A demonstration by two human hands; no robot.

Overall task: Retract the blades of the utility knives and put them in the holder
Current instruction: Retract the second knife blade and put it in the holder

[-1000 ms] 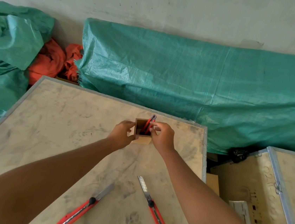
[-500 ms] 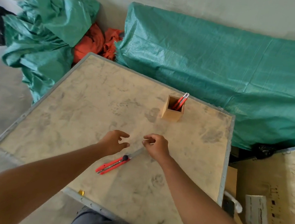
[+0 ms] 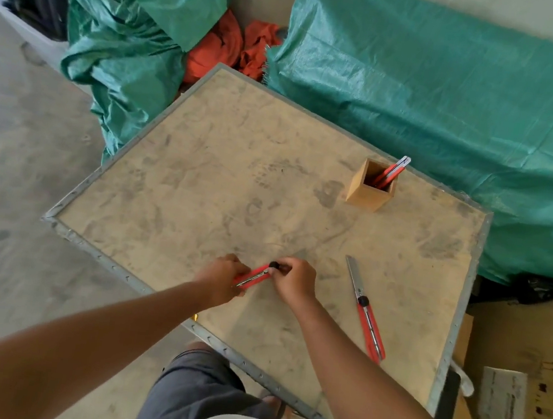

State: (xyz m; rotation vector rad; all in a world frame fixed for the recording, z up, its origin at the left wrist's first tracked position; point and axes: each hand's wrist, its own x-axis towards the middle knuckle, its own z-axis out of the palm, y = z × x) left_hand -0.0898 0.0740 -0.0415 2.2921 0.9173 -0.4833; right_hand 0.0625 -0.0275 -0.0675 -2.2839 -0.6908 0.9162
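- Your left hand is clenched around the rear end of a red utility knife, which lies low over the near part of the bench.
- Your right hand grips the front end of that same knife, fingertips pinched at its black slider knob; the hand hides the blade end, so I cannot tell whether the blade is out.
- A second red utility knife lies flat on the bench just to the right of your right hand, apart from it, its silver blade extended and pointing away from you.
- The wooden holder stands upright near the far right corner of the bench, well apart from both hands.
- Red knives already lean inside the holder, tips poking above its rim.
- A green tarp lies behind the bench.
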